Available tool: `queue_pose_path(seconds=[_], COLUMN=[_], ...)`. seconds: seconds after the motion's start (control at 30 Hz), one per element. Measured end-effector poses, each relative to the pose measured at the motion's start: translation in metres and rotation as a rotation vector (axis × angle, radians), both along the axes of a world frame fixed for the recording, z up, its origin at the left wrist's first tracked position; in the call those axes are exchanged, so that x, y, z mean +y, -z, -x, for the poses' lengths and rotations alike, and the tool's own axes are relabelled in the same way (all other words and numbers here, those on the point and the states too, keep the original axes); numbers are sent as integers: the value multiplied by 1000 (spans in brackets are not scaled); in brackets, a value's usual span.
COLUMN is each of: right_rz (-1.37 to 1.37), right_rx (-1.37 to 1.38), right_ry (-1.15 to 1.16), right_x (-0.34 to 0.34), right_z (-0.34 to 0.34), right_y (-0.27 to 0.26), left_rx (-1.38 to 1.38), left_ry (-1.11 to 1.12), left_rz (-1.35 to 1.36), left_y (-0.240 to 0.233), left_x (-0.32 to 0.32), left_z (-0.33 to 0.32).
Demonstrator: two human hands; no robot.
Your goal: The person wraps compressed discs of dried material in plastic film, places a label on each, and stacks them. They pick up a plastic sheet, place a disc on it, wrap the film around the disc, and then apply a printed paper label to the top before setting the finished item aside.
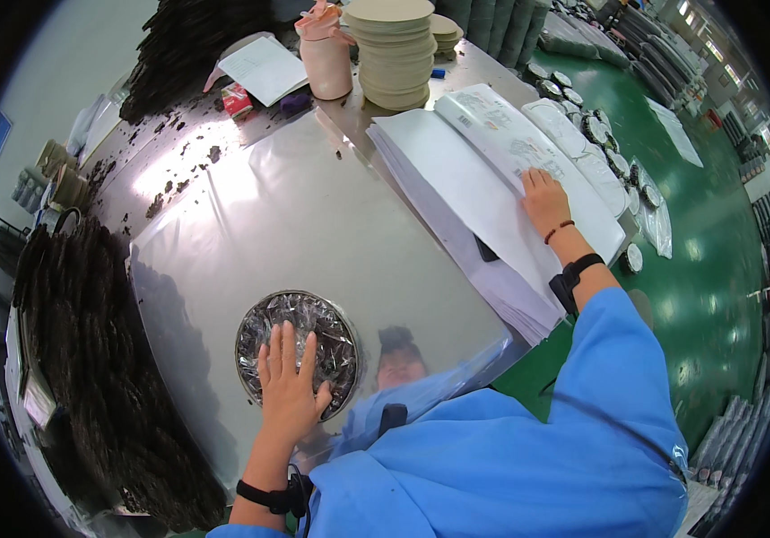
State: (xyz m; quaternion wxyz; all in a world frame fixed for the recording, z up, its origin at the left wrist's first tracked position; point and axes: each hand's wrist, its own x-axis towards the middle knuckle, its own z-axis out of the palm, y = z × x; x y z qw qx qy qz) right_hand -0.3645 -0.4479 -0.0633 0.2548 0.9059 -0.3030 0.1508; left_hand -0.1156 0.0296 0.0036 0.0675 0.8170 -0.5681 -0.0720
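Note:
My left hand (290, 380) lies flat, fingers spread, on a round dark bundle (267, 319) under crinkled clear film. A thin round rim (356, 363) encircles this bundle. Beneath it, a glossy clear plastic sheet (358, 249) covers much of the metal table and mirrors a person's head. Off to the right, the fingertips of my right hand (546, 198) touch a folded-over strip of printed sheet (492, 128) on a stack of large white sheets (452, 168). Whether those fingers pinch the sheet, I cannot tell.
Dark fibrous sheets, perhaps dried seaweed, form a pile (89, 376) at left and another (190, 47) behind. Pale round discs (391, 54) stand stacked beside a pink bottle (324, 54). A dark phone-like object (486, 249) pokes from the white sheets. Round packs (617, 165) lie along the right.

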Motion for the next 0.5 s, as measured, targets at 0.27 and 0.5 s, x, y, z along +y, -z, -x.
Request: queue_pose_path(seconds=[0.27,0.5], right_rz=[-64,-158], right_rx=[405,-141], right_ry=[96,37], right_x=[-4,-70], right_z=[-40,20], right_y=[16,-70], left_rx=[29,92], left_ry=[-43,-35], left_rz=[29,307], left_y=[3,20], left_x=[4,7], left_z=[0,-6])
